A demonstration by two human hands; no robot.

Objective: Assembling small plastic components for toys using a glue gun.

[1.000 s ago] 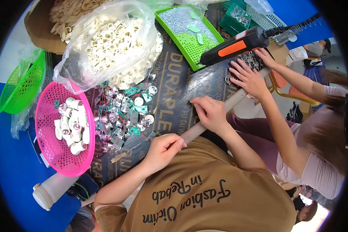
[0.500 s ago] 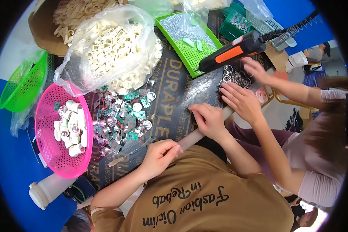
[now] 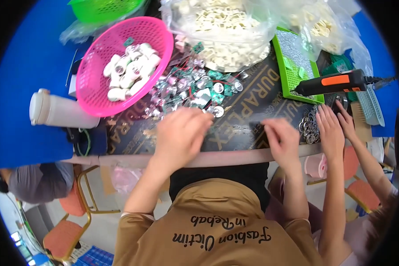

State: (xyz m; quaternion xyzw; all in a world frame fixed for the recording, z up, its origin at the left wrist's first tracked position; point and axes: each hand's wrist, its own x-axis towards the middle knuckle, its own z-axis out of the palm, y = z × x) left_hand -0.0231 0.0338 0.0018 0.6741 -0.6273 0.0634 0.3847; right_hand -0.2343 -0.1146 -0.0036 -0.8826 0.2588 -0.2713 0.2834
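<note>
My left hand (image 3: 181, 134) is over the near edge of a pile of small green circuit boards with silvery round reflectors and red wires (image 3: 195, 88). Its fingers are bent and blurred, and the fingertips are partly hidden, so I cannot see a held part. To the right, my right hand (image 3: 283, 141) hovers at the table's front edge with its fingers curled in. Whatever those fingers may enclose is out of sight. Bare dark board (image 3: 235, 133) with printed lettering lies between both hands.
A pink basket (image 3: 86, 84) holds white lamp-like parts (image 3: 131, 73). Beyond are a bag of cream plastic pieces (image 3: 226, 31) and a green tray (image 3: 290, 84). A black-and-orange tool (image 3: 337, 82) hangs at right, near metal rings (image 3: 309, 128) and a co-worker's hands (image 3: 331, 126). A white bottle (image 3: 62, 111) lies left.
The view has swung, shifting the table contents. My left hand has moved from the table edge to the pile of circuit boards. My right hand remains curled near the edge.
</note>
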